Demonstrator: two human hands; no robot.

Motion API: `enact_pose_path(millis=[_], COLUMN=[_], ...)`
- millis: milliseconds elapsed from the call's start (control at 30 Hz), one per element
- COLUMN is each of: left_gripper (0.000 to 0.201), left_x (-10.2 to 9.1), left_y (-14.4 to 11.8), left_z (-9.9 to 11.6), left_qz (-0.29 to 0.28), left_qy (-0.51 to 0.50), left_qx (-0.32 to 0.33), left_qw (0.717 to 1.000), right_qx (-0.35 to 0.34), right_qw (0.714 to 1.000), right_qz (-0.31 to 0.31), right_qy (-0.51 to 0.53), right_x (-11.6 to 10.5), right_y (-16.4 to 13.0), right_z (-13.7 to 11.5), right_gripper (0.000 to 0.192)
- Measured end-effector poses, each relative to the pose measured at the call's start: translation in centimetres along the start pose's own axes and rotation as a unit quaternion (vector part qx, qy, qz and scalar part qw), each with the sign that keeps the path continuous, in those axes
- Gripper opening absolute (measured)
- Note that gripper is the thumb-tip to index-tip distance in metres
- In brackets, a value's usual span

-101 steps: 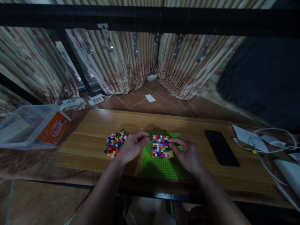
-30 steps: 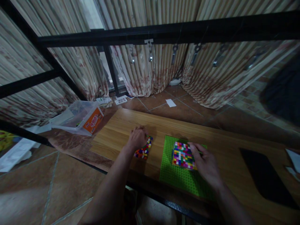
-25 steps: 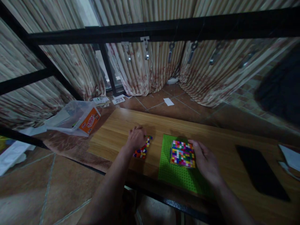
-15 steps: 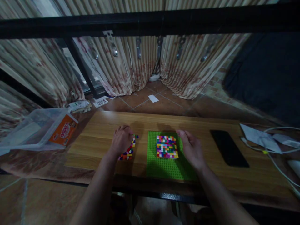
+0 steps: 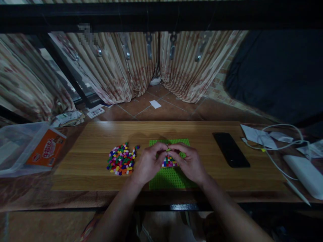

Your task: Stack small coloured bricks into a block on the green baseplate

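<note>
A green studded baseplate (image 5: 170,179) lies on the wooden table (image 5: 96,134). A square patch of small multi-coloured bricks (image 5: 169,163) is set on the baseplate, mostly hidden by my hands. My left hand (image 5: 148,163) and my right hand (image 5: 189,163) meet fingertip to fingertip above the patch. A tiny yellow-green brick (image 5: 168,150) shows between the fingertips, and my left hand's fingers are pinched on it. My right hand's fingers are curled against it, and its grip is hidden. A heap of loose coloured bricks (image 5: 121,159) lies left of my left hand.
A black phone (image 5: 230,154) lies right of the baseplate. Papers (image 5: 254,135), a white cable (image 5: 282,148) and a white device (image 5: 304,174) sit at the far right. A clear plastic box with an orange label (image 5: 30,148) is at the left. Curtains and a black bar are behind.
My left hand has left the loose heap and come to the patch. My right hand has moved in from the patch's right side, so both now cover it. The view swung back to centre.
</note>
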State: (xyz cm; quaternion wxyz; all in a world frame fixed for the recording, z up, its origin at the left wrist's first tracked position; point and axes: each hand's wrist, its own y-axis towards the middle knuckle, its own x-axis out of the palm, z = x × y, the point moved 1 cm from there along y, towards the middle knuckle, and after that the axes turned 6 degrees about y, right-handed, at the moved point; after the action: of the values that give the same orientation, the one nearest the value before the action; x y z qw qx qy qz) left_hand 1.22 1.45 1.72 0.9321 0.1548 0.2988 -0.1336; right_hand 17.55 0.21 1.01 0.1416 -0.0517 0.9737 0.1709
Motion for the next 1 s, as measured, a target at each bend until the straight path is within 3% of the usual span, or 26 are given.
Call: enact_pose_path(millis=[133, 233, 400, 533, 800, 1000], left_gripper=[0.012, 0.014, 0.017, 0.022, 0.029, 0.031], left_x=[0.1, -0.3, -0.7, -0.4, 0.6, 1.7], left_y=[0.0, 0.0, 0.3, 0.5, 0.8, 0.9], left_z=[-0.4, -0.7, -1.5, -1.9, -2.8, -3.0], left_qz=[0.014, 0.047, 0.103, 0.082, 0.023, 0.013], left_qy=[0.004, 0.035, 0.079, 0.091, 0.045, 0.005], left_qx=[0.003, -0.009, -0.066, -0.108, -0.141, -0.159], left_qw=[1.000, 0.998, 0.989, 0.987, 0.989, 0.987], right_qx=[0.014, 0.056, 0.064, 0.056, 0.087, 0.148], right_qw=[1.000, 0.997, 0.994, 0.995, 0.991, 0.965], right_qz=[0.003, 0.039, 0.048, 0.056, 0.090, 0.112], right_qy=[-0.022, -0.048, -0.071, -0.067, 0.049, 0.188], right_x=[-0.9, -2.1, -3.2, -2.7, -2.1, -1.2], right_y=[0.0, 0.1, 0.2, 0.2, 0.4, 0.4], right_z=[0.4, 1.0, 2.5, 3.6, 4.8, 5.1], right_gripper=[0.019, 0.020, 0.018, 0.015, 0.013, 0.014])
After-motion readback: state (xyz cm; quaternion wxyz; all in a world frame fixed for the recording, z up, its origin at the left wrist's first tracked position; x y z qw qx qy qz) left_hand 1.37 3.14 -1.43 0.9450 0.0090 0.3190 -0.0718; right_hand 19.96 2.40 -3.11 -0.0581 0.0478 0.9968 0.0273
